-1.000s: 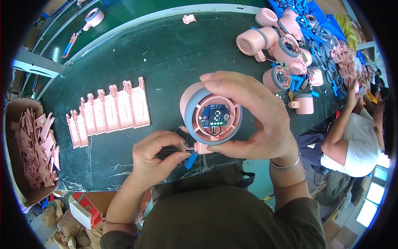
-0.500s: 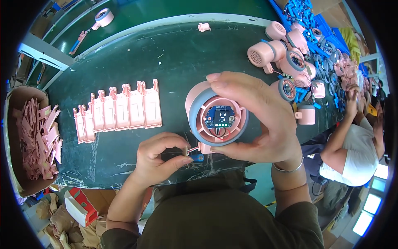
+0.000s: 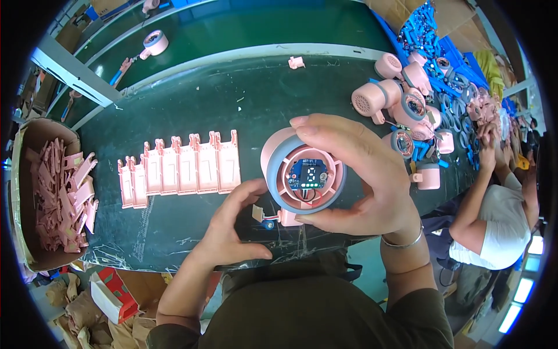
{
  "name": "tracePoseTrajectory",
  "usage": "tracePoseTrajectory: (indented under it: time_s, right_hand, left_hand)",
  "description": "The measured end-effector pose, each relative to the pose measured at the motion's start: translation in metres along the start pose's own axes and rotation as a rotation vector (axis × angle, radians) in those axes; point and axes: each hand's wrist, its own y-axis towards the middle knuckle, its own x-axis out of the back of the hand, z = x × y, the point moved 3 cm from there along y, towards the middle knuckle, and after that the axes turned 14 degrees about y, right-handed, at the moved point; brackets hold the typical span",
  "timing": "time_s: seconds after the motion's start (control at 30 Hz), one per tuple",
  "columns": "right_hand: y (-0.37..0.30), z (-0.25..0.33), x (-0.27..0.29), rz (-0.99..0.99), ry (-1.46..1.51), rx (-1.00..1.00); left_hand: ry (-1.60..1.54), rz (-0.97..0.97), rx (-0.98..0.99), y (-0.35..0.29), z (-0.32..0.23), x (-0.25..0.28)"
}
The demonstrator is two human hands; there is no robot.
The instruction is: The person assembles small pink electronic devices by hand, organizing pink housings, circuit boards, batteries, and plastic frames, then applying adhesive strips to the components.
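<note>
Head view: two bare hands over a dark green surface (image 3: 256, 110).
Fan head: this pink round housing (image 3: 303, 174) with a grey front ring is held above the surface, just right of centre; its lit display board (image 3: 310, 173) faces the camera, and the barrel's long axis runs back toward the upper left.
Right hand: it (image 3: 375, 189) wraps the fan head from the right, fingers over the top and thumb beneath, holding it.
Left hand: its (image 3: 229, 227) thumb and fingers are spread wide with nothing gripped; the forefinger is beside the grey ring, though contact cannot be told.
Wired board: a small beige board (image 3: 257, 213) sits between left thumb and forefinger; short wires (image 3: 271, 218) run sideways from it, rightward, to the pink neck stub (image 3: 289, 218) under the ring.
Blue cylinder: seen nearly end-on (image 3: 268, 224), just below the wires.
Bearing: neck stub and fan head lie right of the left fingers; the left hand is nearer the beige board.
Shell row: flat pink shells (image 3: 180, 166) stand side by side, upper left of the left hand.
Carton: pink strips (image 3: 61, 198) fill it at far left.
Heap: more fan heads (image 3: 401, 104) at right, a co-worker's hands (image 3: 488, 138) beyond.
</note>
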Motion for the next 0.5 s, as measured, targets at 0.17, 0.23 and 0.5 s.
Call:
tracePoseTrajectory:
  time_s: [0.17, 0.23, 0.5]
  right_hand:
    - [0.007, 0.0, 0.003, -0.039, -0.038, -0.003]
    - [0.008, 0.0, 0.008, -0.066, -0.025, -0.012]
    - [0.013, -0.037, 0.007, -0.058, 0.016, -0.154]
  left_hand:
    - [0.223, 0.006, 0.325, -0.009, 0.011, -0.015]
    - [0.288, -0.047, 0.255, -0.004, 0.002, -0.014]
    - [0.505, -0.335, 0.309, 0.003, -0.008, 0.037]
